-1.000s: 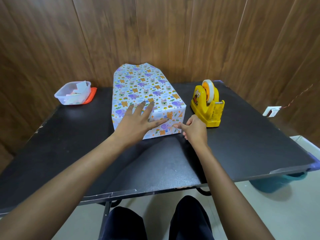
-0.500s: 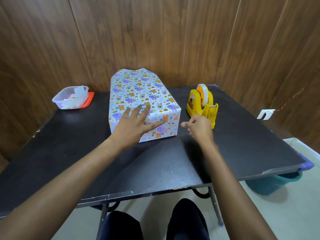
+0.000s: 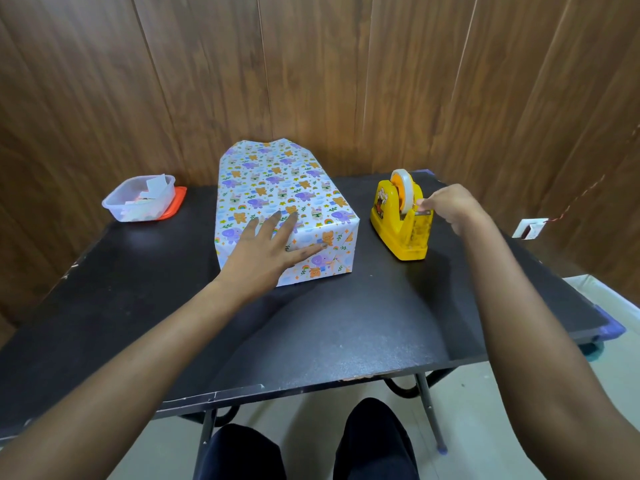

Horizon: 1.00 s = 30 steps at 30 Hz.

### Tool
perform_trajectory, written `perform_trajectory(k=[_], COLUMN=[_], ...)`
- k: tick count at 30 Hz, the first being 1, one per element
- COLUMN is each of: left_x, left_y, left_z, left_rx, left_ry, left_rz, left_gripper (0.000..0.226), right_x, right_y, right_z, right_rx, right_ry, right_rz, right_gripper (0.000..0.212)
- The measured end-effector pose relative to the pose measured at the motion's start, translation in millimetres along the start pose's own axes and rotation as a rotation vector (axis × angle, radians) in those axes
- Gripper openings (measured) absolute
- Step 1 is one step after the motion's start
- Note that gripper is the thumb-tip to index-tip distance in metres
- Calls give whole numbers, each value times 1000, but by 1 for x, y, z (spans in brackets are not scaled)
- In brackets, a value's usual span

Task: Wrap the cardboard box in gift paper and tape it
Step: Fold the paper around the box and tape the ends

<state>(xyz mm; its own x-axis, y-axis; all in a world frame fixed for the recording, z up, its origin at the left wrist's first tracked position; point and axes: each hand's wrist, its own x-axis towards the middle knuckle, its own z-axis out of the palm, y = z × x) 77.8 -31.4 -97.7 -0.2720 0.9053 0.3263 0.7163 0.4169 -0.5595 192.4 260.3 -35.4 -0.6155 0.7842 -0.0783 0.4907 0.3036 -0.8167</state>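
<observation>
The box wrapped in white gift paper with cartoon animals (image 3: pixel 277 188) lies in the middle of the black table (image 3: pixel 346 323), its far paper end standing loose against the wall. My left hand (image 3: pixel 266 254) presses flat on the near top edge, fingers spread, thumb over the folded near end. To the right stands a yellow tape dispenser (image 3: pixel 398 223) with a white tape roll. My right hand (image 3: pixel 446 206) is at the dispenser's cutter, fingertips pinching the tape end.
A clear plastic tub (image 3: pixel 138 199) with paper scraps sits on an orange lid at the table's back left. Wooden panel walls close off the back and sides. A white wall socket (image 3: pixel 528 228) is low on the right. My knees show under the near table edge.
My right hand left the box's near right corner and moved right and away to the tape dispenser's cutter. The left hand stayed pressed on the box.
</observation>
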Motion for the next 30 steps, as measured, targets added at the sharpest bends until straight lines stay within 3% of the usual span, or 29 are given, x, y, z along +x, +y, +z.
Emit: perform_trajectory(k=[3, 8, 13, 25, 30], left_x=[0, 1, 0, 1, 1], left_y=[0, 1, 1, 0, 0], left_z=[0, 0, 0, 3, 3], left_rx=[3, -1, 5, 6, 3], left_ry=[1, 12, 22, 36, 42], left_rz=[0, 4, 3, 4, 0], left_gripper=[99, 98, 98, 96, 95], right_x=[-1, -6, -17, -23, -30], right_y=[-2, 8, 32, 40, 30], right_z=[1, -6, 13, 43, 54], right_rx=[100, 328, 422, 801, 1022], right_ry=[-10, 44, -13, 196, 181], right_rz=[29, 77, 212, 252, 322], right_gripper=[55, 53, 9, 18, 14])
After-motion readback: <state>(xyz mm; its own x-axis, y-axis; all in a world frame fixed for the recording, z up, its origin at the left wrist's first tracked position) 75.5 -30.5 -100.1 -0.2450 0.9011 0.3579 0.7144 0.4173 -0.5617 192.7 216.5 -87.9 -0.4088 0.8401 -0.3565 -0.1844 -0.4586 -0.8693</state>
